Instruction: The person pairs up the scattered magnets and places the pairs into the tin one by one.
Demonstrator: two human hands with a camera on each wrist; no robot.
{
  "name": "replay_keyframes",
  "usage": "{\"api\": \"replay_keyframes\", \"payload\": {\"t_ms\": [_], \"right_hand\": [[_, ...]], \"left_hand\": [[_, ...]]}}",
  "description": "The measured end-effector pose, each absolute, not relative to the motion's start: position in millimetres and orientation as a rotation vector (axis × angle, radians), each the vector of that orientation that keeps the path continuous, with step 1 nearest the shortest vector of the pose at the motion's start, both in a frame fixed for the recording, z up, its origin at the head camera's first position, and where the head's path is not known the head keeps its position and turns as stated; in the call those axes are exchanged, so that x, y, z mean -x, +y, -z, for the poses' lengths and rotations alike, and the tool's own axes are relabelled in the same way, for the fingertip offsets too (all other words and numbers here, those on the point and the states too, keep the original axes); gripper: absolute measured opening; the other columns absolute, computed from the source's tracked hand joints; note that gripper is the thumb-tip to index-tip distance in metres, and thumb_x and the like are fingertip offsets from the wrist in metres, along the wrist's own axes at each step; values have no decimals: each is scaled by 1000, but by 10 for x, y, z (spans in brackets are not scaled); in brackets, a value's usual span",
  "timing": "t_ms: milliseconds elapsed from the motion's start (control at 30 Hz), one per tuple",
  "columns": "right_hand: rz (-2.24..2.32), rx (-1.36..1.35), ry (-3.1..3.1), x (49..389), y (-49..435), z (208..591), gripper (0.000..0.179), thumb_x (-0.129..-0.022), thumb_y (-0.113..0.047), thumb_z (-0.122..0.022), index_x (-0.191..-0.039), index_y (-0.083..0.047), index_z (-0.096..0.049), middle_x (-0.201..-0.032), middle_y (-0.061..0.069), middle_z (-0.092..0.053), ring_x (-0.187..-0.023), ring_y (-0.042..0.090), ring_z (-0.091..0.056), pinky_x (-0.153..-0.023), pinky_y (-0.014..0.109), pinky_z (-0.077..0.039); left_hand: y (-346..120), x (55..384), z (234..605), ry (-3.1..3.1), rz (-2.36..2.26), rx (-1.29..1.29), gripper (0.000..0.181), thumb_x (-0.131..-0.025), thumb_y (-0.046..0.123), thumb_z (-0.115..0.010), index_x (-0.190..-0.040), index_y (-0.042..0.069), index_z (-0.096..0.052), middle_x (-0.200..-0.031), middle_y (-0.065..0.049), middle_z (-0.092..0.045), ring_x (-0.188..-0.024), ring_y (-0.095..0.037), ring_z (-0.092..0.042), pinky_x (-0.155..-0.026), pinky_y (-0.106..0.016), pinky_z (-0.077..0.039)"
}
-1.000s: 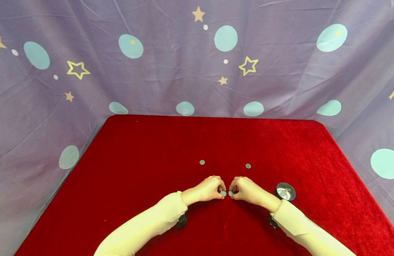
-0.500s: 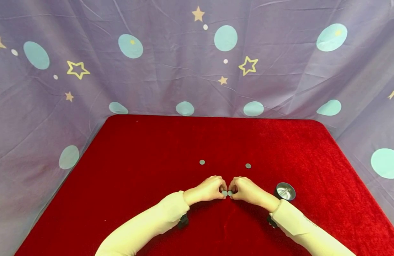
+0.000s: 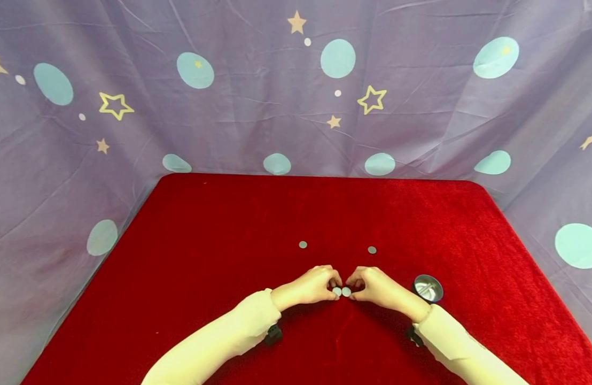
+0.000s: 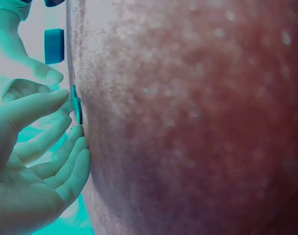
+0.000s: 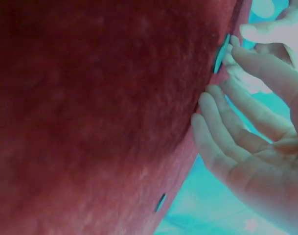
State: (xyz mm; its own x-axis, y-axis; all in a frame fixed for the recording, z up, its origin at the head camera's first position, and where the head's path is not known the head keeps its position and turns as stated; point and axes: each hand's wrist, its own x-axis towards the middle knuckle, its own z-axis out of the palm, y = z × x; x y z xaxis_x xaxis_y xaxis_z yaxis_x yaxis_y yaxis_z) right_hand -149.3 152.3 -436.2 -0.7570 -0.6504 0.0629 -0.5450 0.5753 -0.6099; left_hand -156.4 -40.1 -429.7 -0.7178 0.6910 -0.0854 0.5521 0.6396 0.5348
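Observation:
Two silver coins lie flat on the red cloth between the hands in the head view. The left coin and the right coin sit side by side, with their edges touching or nearly so. My left hand is at the left coin, its thumb and forefinger spread around the edge; the left wrist view shows its fingers loosely bent, not pinching. My right hand stands just right of the other coin, thumb and fingers parted. In the right wrist view its fingers rest near the cloth.
Farther back lie two more coins, one at left and one at right. A small metal bowl stands beside the right wrist, a pale strip visible inside. Red cloth covers the table; a patterned purple curtain hangs behind.
The left coin has shifted slightly right, up to the other coin. My right hand has loosened its fingers from the right coin and drawn back a little to the right.

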Motion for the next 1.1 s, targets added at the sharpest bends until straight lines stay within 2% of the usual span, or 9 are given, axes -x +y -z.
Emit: {"api": "replay_keyframes", "payload": {"t_ms": [333, 767, 933, 1100], "right_hand": [[1004, 996, 2729, 1361, 1759, 4282, 20, -73, -9, -70, -91, -1, -65, -83, 2, -61, -75, 15, -57, -66, 28, -48], [1065, 765, 2911, 1156, 2127, 4146, 24, -75, -13, -69, -97, -5, -64, -91, 2, -62, -82, 18, -58, -69, 35, -48], [1073, 756, 2974, 1093, 2256, 4117, 24, -74, -10, -70, -96, -5, -64, -94, 2, -62, -83, 19, -59, -67, 34, -49], [1099, 778, 3048, 1043, 2362, 4114, 23, -71, -8, -72, -93, -6, -65, -90, 1, -63, -78, 9, -58, -62, 27, -48]], "left_hand": [[-358, 1533, 4291, 2565, -716, -1022, 21, -79, 14, -66, -97, 6, -62, -89, -1, -55, -79, -8, -54, -69, -13, -41], [-291, 1525, 4306, 2598, -619, -1049, 24, -78, 18, -68, -99, 8, -62, -88, 2, -53, -80, -7, -50, -73, -16, -39], [-247, 1532, 4338, 2631, -585, -1044, 25, -75, 20, -70, -96, 8, -63, -85, 2, -51, -77, -6, -48, -71, -15, -39], [-220, 1546, 4352, 2654, -555, -1049, 23, -74, 19, -71, -93, 9, -63, -83, 2, -51, -75, -7, -49, -69, -15, -39]]}}
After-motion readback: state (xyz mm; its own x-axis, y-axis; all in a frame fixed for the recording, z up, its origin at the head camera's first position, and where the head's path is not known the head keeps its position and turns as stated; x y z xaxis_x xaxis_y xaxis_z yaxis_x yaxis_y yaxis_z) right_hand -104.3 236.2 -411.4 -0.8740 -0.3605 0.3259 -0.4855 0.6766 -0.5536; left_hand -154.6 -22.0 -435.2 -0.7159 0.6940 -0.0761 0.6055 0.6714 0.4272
